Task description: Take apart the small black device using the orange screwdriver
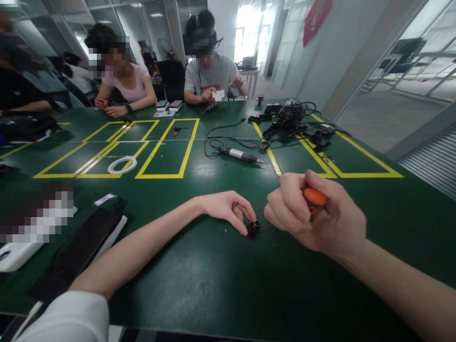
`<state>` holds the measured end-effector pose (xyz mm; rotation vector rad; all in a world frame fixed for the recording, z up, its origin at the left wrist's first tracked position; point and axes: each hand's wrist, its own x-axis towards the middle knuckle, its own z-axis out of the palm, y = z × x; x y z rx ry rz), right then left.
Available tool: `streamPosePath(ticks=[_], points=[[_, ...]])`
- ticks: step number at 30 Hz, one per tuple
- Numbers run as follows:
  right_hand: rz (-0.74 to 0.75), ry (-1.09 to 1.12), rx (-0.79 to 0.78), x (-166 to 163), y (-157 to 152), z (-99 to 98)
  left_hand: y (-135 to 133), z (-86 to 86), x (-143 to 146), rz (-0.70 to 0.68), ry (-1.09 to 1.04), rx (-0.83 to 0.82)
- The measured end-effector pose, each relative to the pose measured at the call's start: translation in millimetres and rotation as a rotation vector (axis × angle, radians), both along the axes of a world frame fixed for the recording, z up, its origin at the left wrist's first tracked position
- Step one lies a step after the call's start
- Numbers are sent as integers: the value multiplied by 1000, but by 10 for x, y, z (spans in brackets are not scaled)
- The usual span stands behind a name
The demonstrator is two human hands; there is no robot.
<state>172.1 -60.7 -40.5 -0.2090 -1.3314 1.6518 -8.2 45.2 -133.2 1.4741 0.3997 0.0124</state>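
My left hand (228,209) rests on the green table (221,280) and pinches a small black round part (253,228) between thumb and fingers. My right hand (313,216) is curled into a fist around an orange-handled tool (315,196), just right of the black part. Only the orange end of the handle shows; its tip is hidden behind my fingers.
A black and silver electric screwdriver (239,154) with its cable lies beyond my hands. A tangle of black cables (292,118) lies far right, a white ring (122,165) inside yellow floor-tape boxes at left. Black flat items (81,247) lie near left. Two people sit across the table.
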Motion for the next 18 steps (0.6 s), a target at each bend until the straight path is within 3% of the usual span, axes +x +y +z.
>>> streamPosePath(ticks=[7,12,18], points=[[-41,-12,-16,49,25,-7,13,-81,13,3,-27,-114],[-58,-53,39,35,15,27,25,-59,1,1,-11,-73],[-24,-24,-25,13,-86,40,6,-53,28,17,-64,-57]])
